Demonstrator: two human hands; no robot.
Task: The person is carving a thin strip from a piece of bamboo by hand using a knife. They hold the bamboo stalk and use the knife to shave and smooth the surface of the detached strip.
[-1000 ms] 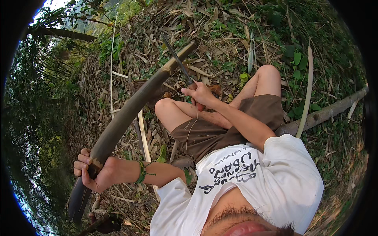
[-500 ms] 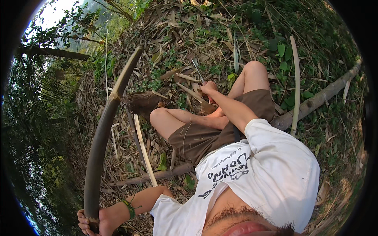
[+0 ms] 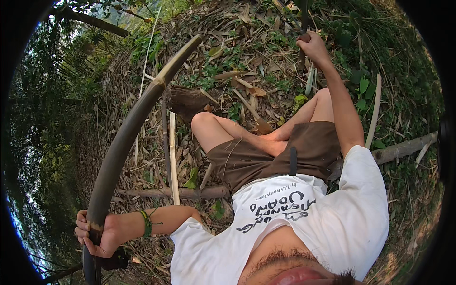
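Note:
My left hand [image 3: 110, 232] is wrapped round the lower part of a long, thick, dark bamboo pole [image 3: 122, 142]. The pole slants up and away at my left, and its far end is pale and tapered, with a joint ring below it. At the far right, my right hand [image 3: 314, 48] is closed on the brown handle of a knife [image 3: 304, 19]. Its dark blade points away from me and blurs into the foliage. The knife is well apart from the pole.
I sit cross-legged in brown shorts [image 3: 256, 164]. A wood stump [image 3: 187, 100] stands beyond my left knee, with a pale split strip [image 3: 173, 156] nearby. A log [image 3: 403, 149] and a pale bamboo strip [image 3: 375, 109] lie right. Dry leaves cover the ground.
My right hand has swung the knife up and away from beside my feet, straightening the arm. My left hand still grips the pole, which appears slightly shifted as the view moves.

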